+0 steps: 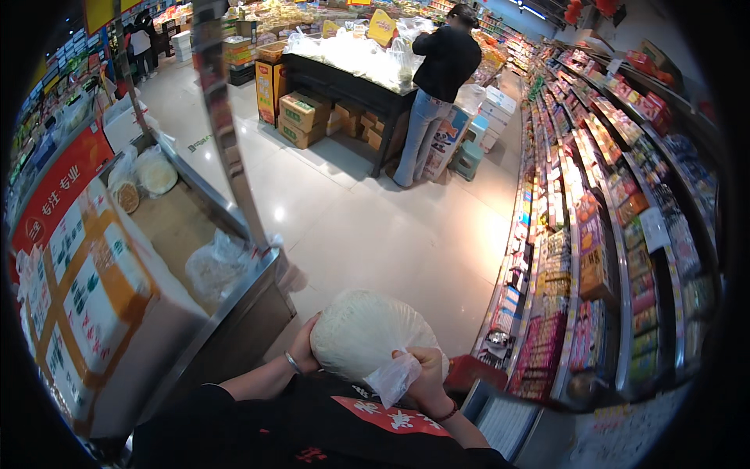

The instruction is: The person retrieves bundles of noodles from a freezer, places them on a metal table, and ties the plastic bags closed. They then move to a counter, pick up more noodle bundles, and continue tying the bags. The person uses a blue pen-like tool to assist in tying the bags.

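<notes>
A large, rounded clear plastic bag, packed with a pale whitish food (372, 334), is held up close to my body. Its contents may be noodles, but I cannot tell for certain. My left hand (306, 347) presses against the bag's left side, with most of the fingers hidden behind it. Around the gathered neck of the bag, my right hand (423, 375) is closed in a fist. The loose plastic end (394, 378) sticks out from that fist toward my chest. Below the bag shows my black top with a red printed panel (387, 413).
On my left, a metal-edged counter (176, 217) bears a taped white foam box (111, 311) and several plastic bags (217, 264). Packed snack shelves (586, 234) line the right. Ahead, a person in black (448, 58) stands at a display table (345, 73), near stacked stools (469, 152).
</notes>
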### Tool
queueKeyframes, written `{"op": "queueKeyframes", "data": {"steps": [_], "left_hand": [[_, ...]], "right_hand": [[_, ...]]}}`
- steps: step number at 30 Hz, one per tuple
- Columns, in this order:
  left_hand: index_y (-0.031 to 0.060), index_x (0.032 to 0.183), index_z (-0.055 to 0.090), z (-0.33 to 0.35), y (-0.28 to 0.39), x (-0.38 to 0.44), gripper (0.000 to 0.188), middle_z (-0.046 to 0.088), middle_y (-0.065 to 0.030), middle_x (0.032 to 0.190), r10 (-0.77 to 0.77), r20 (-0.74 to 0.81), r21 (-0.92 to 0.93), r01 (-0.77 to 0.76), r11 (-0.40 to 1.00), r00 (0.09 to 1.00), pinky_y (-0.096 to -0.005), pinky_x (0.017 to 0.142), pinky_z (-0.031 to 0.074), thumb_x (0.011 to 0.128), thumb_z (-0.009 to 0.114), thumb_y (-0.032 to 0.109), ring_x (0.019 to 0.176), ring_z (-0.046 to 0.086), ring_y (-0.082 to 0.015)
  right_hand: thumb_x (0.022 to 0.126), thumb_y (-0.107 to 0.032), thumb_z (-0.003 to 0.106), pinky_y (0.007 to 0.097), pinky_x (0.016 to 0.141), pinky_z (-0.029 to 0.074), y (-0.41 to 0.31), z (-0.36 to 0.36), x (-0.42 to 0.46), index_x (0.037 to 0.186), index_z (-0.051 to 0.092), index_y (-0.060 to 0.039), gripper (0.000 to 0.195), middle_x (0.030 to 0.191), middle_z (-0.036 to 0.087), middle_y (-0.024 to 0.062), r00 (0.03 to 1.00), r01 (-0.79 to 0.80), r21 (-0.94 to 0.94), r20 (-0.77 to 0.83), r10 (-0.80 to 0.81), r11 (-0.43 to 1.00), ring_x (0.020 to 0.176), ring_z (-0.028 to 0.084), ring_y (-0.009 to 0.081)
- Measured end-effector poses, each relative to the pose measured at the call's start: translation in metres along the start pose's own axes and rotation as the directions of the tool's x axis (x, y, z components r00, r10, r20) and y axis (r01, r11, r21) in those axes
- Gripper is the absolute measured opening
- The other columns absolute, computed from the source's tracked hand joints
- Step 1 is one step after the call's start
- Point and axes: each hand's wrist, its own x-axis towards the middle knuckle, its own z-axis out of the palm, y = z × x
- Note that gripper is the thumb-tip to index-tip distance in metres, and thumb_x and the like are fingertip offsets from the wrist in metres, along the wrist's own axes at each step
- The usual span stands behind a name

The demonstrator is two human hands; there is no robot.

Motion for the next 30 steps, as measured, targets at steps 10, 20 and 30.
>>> {"op": "queueKeyframes", "data": {"steps": [10, 20, 30], "left_hand": [[0.016, 0.135, 0.048, 0.02, 0.135, 0.177, 0.061, 0.051, -0.0072, 0.136, 0.229, -0.026, -0.108, -0.23, 0.967, 0.973, -0.0541, 0.103, 0.036, 0.093, 0.031, 0.057, 0.123, 0.048, -0.0314], [0.0146, 0.13, 0.053, 0.056, 0.285, 0.293, 0.052, 0.058, -0.0057, 0.128, 0.464, -0.308, -0.286, -0.546, 0.788, 0.83, -0.0503, 0.102, 0.039, 0.095, 0.036, 0.049, 0.117, 0.053, -0.0284], [0.014, 0.133, 0.049, 0.031, 0.47, 0.397, 0.056, 0.051, -0.0055, 0.136, 0.547, -0.341, -0.267, -0.637, 0.723, 0.764, -0.0494, 0.104, 0.037, 0.094, 0.037, 0.052, 0.123, 0.049, -0.0295]], "right_hand": [[0.087, -0.012, 0.065, 0.0228, 0.044, 0.031, 0.035, -0.053, 0.268, 0.055, 0.053, -0.001, 0.037, 0.052, 0.049, -0.0047, 0.969, -0.003, 0.032, 0.247, -0.005, 0.999, 0.052, 0.041, 0.0004], [0.088, -0.01, 0.063, 0.0224, 0.045, 0.032, 0.046, -0.049, 0.551, 0.055, 0.051, -0.0008, 0.037, 0.052, 0.049, -0.0045, 0.803, -0.113, 0.104, 0.596, 0.029, 0.988, 0.052, 0.041, 0.0006], [0.089, -0.009, 0.063, 0.0215, 0.05, 0.039, 0.087, 0.022, 0.797, 0.063, 0.062, 0.0026, 0.028, 0.058, 0.058, -0.0021, 0.699, -0.158, 0.058, 0.712, 0.07, 0.986, 0.057, 0.049, 0.0013]]}}
